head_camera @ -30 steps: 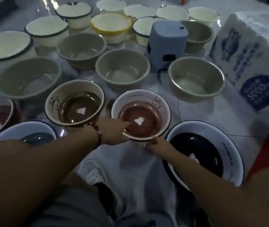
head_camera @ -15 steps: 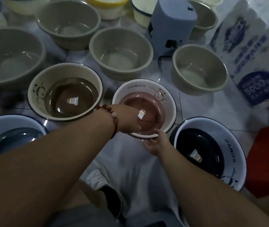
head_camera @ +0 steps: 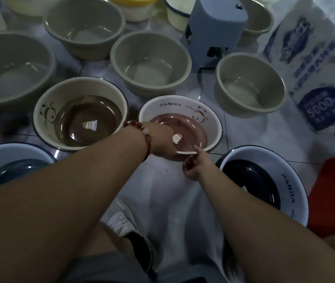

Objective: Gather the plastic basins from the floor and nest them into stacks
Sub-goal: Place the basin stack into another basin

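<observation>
A white basin with a pink bottom and the word PANDA (head_camera: pixel 209 117) stands on the tiled floor in front of me. My left hand (head_camera: pixel 162 139), a red bead bracelet on its wrist, grips the basin's near left rim, with the fingertips hidden. My right hand (head_camera: pixel 193 166) is at the near rim with loosely spread fingers, and its index finger touches the edge. A beige basin with a brown bottom (head_camera: pixel 46 111) sits to the left. A white basin with a black bottom (head_camera: pixel 264 154) sits to the right.
Several grey-green basins (head_camera: pixel 150 56) and cream ones fill the floor behind. A blue-grey plastic stool (head_camera: pixel 217 27) stands among them. A wrapped paper pack (head_camera: pixel 315 68) lies at right, a red object (head_camera: pixel 334 190) below it. A white-and-blue basin (head_camera: pixel 5 154) is at left, my shoe (head_camera: pixel 121 221) below.
The view has dropped closer to the basins. My left hand slid further over the pink basin's near rim. My right hand loosened from under the rim, its fingers now spread.
</observation>
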Demonstrator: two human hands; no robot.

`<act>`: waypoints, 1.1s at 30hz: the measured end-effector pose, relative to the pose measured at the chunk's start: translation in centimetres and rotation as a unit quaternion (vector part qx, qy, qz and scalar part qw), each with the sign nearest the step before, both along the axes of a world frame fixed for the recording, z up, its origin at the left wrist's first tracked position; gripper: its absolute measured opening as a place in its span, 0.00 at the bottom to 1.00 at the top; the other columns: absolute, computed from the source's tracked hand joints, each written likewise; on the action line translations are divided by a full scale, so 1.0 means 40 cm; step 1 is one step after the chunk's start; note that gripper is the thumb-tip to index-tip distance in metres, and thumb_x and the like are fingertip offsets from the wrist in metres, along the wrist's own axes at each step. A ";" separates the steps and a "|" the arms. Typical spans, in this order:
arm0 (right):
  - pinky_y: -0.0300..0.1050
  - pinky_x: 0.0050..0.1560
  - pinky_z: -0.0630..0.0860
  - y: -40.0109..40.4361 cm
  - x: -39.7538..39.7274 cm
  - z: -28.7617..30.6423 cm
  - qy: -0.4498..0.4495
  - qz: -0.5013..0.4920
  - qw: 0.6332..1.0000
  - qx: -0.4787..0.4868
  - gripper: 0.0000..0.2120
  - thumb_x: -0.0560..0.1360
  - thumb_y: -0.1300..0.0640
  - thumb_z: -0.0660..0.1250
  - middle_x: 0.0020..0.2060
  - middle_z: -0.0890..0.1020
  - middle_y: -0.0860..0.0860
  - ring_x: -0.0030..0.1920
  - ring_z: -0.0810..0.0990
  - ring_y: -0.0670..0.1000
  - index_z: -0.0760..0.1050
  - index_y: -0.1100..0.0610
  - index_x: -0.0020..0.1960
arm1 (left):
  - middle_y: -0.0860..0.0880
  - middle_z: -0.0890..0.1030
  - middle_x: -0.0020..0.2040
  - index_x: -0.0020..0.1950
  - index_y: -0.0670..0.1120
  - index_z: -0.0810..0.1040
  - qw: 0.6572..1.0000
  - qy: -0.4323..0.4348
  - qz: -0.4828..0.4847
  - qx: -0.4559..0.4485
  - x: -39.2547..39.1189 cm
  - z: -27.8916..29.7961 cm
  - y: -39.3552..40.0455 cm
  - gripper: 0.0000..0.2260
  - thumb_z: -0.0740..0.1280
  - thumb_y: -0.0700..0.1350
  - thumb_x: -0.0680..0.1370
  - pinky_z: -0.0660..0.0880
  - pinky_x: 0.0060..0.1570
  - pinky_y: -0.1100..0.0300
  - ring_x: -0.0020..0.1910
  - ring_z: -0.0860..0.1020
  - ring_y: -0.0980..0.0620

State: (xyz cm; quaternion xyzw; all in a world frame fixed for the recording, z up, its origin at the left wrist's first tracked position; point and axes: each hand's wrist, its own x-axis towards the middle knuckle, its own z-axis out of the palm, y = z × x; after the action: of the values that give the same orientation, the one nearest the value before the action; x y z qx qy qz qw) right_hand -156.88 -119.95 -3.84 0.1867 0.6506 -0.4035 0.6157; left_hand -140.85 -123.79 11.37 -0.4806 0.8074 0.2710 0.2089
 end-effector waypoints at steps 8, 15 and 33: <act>0.42 0.26 0.76 -0.050 -0.088 0.112 0.093 0.148 0.984 -0.009 0.14 0.74 0.51 0.70 0.51 0.83 0.52 0.45 0.81 0.53 0.79 0.55 0.57 | 0.47 0.75 0.68 0.71 0.46 0.71 1.000 -0.026 0.005 0.011 0.006 0.001 0.003 0.23 0.63 0.55 0.79 0.70 0.60 0.57 0.66 0.73 0.47; 0.47 0.34 0.81 0.029 -0.253 0.193 0.134 0.144 0.980 -0.039 0.05 0.73 0.63 0.66 0.39 0.75 0.57 0.40 0.77 0.54 0.71 0.58 0.39 | 0.47 0.68 0.75 0.75 0.48 0.66 0.999 -0.044 0.018 0.020 0.006 -0.003 -0.001 0.27 0.63 0.58 0.79 0.65 0.69 0.56 0.73 0.67 0.48; 0.42 0.32 0.78 0.406 -0.625 0.405 0.192 0.152 0.968 -0.049 0.13 0.70 0.62 0.65 0.42 0.78 0.56 0.39 0.79 0.54 0.74 0.62 0.54 | 0.42 0.79 0.59 0.64 0.48 0.73 0.901 0.126 0.275 0.311 -0.141 -0.056 0.102 0.20 0.69 0.57 0.77 0.78 0.55 0.44 0.55 0.81 0.42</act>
State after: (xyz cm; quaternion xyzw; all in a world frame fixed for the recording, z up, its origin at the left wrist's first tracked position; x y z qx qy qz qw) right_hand -181.87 -103.72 12.36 -0.0258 0.7570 -0.3642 0.5419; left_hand -146.49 -119.69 9.13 -0.5561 0.5372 0.6134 0.1608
